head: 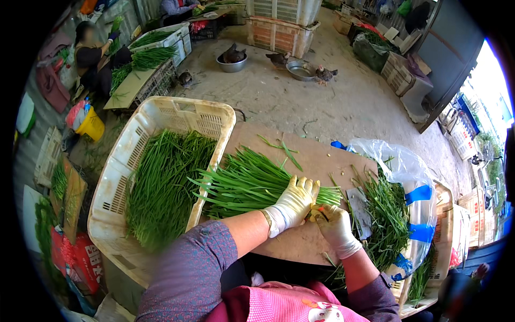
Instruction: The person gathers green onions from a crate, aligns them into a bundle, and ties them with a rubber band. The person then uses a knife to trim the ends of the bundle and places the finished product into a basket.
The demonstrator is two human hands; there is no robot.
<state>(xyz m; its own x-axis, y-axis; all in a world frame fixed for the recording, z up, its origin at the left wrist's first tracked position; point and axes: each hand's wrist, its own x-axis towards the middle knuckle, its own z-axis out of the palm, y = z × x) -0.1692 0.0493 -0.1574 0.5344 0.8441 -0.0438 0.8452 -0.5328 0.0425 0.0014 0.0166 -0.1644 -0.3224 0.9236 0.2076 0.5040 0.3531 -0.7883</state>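
A bunch of long flat green leaves, likely garlic chives, lies across a brown board in front of me. My left hand, in a pale yellowish glove, grips the bunch from above near its cut stem ends. Just beside it, my right hand, gloved too, pinches a small yellow-orange item; the fingers partly hide it, so its kind is unclear. The leaf tips point left, overhanging the rim of a white plastic crate. More of the same greens fill that crate.
Right of the board, loose greens lie by a clear plastic bag with blue strips. A flat grey piece sits on the board's right side. Beyond are several chickens, metal basins, stacked crates and a seated person holding greens.
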